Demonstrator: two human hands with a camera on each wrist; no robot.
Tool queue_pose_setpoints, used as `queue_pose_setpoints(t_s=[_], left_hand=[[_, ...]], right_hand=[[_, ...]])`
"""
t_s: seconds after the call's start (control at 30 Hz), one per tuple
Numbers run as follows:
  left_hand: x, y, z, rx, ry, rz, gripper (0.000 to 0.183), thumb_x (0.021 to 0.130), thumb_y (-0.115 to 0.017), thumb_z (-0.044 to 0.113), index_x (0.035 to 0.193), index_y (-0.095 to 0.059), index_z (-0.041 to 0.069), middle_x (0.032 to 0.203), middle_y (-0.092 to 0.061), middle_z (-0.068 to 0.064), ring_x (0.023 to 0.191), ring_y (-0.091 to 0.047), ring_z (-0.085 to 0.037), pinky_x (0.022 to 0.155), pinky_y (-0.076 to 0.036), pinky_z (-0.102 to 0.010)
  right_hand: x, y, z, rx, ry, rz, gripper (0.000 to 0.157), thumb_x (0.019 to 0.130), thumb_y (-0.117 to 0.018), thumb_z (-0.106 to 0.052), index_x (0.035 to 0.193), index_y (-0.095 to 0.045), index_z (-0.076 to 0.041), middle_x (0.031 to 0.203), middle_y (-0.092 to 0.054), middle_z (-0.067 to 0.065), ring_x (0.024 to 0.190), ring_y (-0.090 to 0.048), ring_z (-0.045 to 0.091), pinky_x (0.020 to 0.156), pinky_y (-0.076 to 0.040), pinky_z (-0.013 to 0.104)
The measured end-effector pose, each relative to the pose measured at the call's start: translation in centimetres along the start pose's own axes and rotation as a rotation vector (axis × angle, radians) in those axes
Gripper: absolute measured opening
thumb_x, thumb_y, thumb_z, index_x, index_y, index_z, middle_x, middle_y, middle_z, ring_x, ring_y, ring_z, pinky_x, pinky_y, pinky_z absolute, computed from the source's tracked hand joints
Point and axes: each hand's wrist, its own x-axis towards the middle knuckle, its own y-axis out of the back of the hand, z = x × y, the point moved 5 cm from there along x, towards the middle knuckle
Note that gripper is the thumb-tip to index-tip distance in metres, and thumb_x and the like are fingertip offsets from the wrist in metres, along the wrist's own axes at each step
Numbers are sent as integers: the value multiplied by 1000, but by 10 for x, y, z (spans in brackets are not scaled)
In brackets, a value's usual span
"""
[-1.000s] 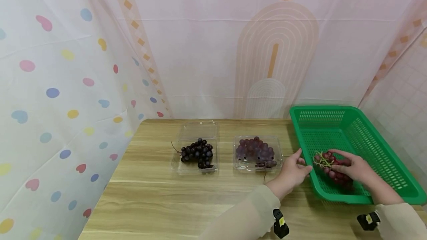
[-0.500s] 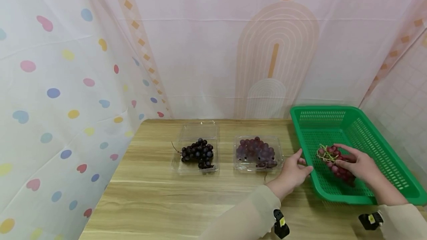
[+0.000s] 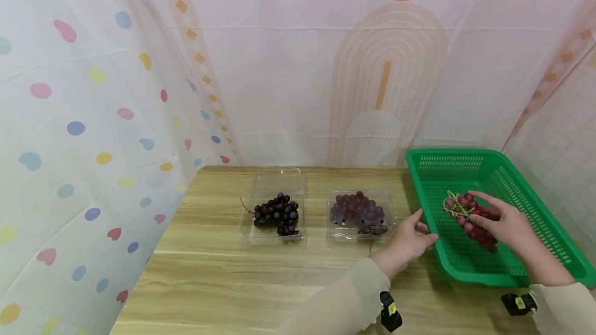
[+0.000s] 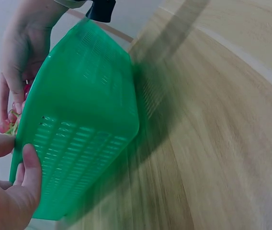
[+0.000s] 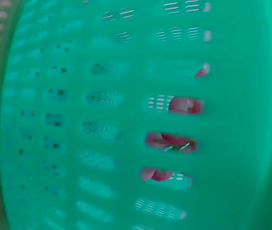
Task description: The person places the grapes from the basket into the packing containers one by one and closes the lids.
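Note:
My right hand (image 3: 507,225) holds a bunch of red grapes (image 3: 476,230) with green stems, above the floor of a green plastic basket (image 3: 447,268). The left hand (image 3: 408,238) pinches the basket's left rim; in the left wrist view, fingers of this hand (image 4: 16,191) lie on either side of that rim. Through slots in the basket wall (image 5: 241,115), the right wrist view shows bits of the grapes (image 5: 186,105); the right hand cannot be made out there.
Left of the basket stands a clear plastic box of purple-red grapes (image 3: 356,208). Farther left, black grapes (image 3: 277,213) lie in a clear box with its lid (image 3: 278,182) raised. All stand on a wooden table (image 3: 223,283), with curtains behind.
The right hand has lifted the red grapes a little, away from me and slightly right within the basket. My left hand stays on the rim.

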Motion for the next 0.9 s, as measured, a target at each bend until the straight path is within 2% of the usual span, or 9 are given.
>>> queue_pose_setpoints(t_s=[0.13,0.27,0.4,0.53,0.67,0.77,0.9], left_hand=[[-1,2,1,58,2,-9,65,86,-66,2,144,-40,16,88,-53,4,73,-62,-20,68,-55,-34],[-3,8,4,179,-24,-27,63,88,-66,7,144,-39,15,89,-57,6,66,-58,-11,57,-49,-22],[-6,17,10,302,-65,-77,62,89,-65,12,145,-38,16,94,-60,6,66,-54,-3,55,-45,-20],[-11,29,16,373,-131,-140,59,91,-64,16,145,-39,17,99,-61,6,77,-57,-1,60,-47,-18],[-15,45,25,448,-232,-193,57,92,-63,18,144,-40,13,103,-63,3,81,-58,1,67,-48,-14],[-18,62,32,490,-307,-219,56,92,-62,18,143,-40,9,107,-63,-2,82,-57,2,72,-47,-12],[-22,89,41,532,-399,-211,55,92,-62,16,142,-41,5,109,-63,-5,87,-58,-1,77,-48,-12]], right_hand=[[1,2,-6,-2,10,11,61,96,-56,-28,145,-32,-1,124,-50,38,100,-60,48,66,-56,44],[4,5,-10,2,7,25,60,96,-56,-27,145,-33,-2,123,-51,37,101,-60,47,65,-57,40],[7,6,-16,-2,12,32,60,96,-56,-27,146,-33,-3,123,-51,37,101,-59,48,66,-56,43],[8,7,-22,-10,33,46,60,96,-56,-28,146,-33,-4,122,-52,37,99,-60,48,65,-55,47],[9,9,-28,-17,43,62,60,95,-57,-28,145,-34,-5,121,-54,36,100,-59,48,65,-56,44],[11,9,-34,-23,50,71,59,94,-59,-28,145,-36,-7,120,-55,35,100,-60,46,64,-56,40],[13,9,-41,-18,56,80,58,94,-60,-25,145,-38,-7,119,-57,33,97,-63,41,63,-55,34]])
